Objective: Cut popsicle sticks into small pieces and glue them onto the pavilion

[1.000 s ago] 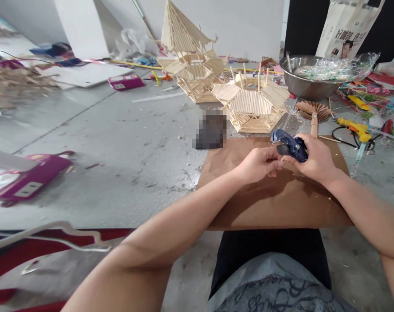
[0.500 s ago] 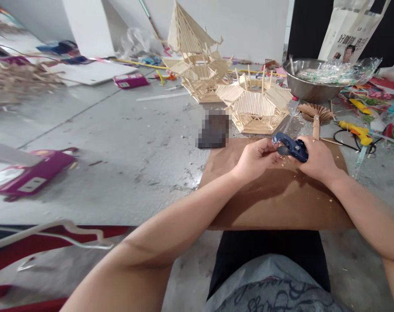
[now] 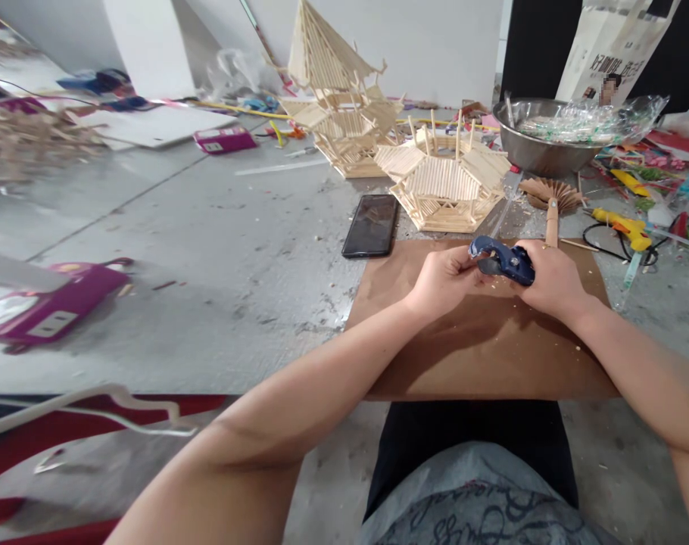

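My right hand is wrapped round a pair of dark blue hand cutters, with a hooked jaw and a grey blade pointing left. Close to the jaw, my left hand has its fingertips pinched together. What they hold, if anything, is too small and hidden to make out. Both hands are over a brown board sprinkled with small pale crumbs. Just beyond them sits a six-sided stick model with upright posts. Behind it to the left is a taller stick pagoda with a pointed roof.
A black phone lies at the board's far left corner. To the right are a fan-shaped brown piece, a yellow glue gun with its cord, and a metal bowl. A purple power strip is on the left.
My hands and the cutters have shifted very slightly left. The view has moved a little too. The grip of both hands looks the same.
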A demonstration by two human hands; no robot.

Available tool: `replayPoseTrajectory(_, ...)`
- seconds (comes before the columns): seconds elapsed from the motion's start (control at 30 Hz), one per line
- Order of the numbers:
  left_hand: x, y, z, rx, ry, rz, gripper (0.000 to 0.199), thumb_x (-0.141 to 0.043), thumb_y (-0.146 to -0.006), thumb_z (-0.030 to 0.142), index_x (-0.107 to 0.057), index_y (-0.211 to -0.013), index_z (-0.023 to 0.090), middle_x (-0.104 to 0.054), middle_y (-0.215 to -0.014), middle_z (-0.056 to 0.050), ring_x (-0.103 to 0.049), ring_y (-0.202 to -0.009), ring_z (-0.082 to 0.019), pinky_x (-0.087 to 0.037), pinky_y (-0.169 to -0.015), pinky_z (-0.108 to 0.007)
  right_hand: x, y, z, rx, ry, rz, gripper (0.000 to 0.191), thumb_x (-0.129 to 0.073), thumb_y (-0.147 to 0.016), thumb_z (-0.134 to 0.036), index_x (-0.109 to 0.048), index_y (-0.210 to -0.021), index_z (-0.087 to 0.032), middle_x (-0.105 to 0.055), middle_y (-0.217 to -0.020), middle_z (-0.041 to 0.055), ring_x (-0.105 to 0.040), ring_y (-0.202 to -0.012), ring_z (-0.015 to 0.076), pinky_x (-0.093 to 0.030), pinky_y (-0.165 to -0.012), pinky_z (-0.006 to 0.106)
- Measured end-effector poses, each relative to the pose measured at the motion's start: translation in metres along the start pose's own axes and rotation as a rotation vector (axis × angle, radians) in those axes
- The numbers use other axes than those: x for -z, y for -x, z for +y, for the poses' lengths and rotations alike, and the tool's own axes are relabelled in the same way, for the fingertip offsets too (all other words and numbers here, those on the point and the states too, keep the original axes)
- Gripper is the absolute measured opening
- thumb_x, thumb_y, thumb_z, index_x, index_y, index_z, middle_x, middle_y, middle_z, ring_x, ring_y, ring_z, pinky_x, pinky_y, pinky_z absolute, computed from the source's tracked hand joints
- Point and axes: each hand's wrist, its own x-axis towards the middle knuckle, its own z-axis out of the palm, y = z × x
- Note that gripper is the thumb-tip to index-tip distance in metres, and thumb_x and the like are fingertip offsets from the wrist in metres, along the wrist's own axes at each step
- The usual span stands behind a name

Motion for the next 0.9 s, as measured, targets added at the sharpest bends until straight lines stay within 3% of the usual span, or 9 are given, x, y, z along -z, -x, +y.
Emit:
replayPoseTrajectory(0.27,-0.001,0.001,0.003,0.024,0.037,-0.019,0.004,-0.057,-0.068,0.012,-0.060,-0.071,0.013,-0.065,-0.063,0.001,-0.061,-0.061,-0.010,-0.051,-0.059,-0.020,-0.002,0.001,-0.002,0.006,0.005,0.014,0.037,-0.054,-0.069,-0.037,-0.054,-0.101,-0.018,-0.066,-0.085,0.0096,-0.061,-0.077,0.0267,-0.043,-0.064,0.035)
replayPoseTrajectory(0.53,0.001,-0.004,0.009,0.297,0.429,-0.075,0.023,-0.066,-0.071,0.018,-0.044,-0.077,0.016,-0.067,-0.071,0.000,-0.066,-0.058,-0.011,-0.052,-0.053,-0.021,0.006,-0.001,0.000,-0.126,-0.232,0.112,0.027,-0.054,-0.073,-0.044,-0.054,-0.088,-0.022,-0.065,-0.075,0.0038,-0.060,-0.066,0.0202,-0.043,-0.059,0.031)
replayPoseTrajectory(0.67,0.002,-0.005,0.007,0.328,0.498,-0.114,0.025,-0.072,-0.066,0.024,-0.051,-0.073,0.012,-0.068,-0.072,-0.003,-0.065,-0.059,-0.012,-0.051,-0.053,-0.020,0.011,0.003,-0.009,-0.119,-0.360,0.104,0.021,-0.056,-0.073,-0.036,-0.054,-0.088,-0.022,-0.065,-0.075,0.0022,-0.060,-0.066,0.0177,-0.045,-0.061,0.030)
replayPoseTrajectory(0.9,-0.007,-0.004,-0.003,0.298,0.458,-0.071,0.027,-0.074,-0.061,0.032,-0.058,-0.064,0.011,-0.060,-0.052,0.001,-0.055,-0.047,-0.007,-0.047,-0.050,-0.020,0.007,0.006,-0.013,-0.050,-0.356,0.030,0.033,-0.060,-0.070,-0.037,-0.053,-0.098,-0.022,-0.067,-0.089,0.0053,-0.062,-0.076,0.0206,-0.047,-0.066,0.032)
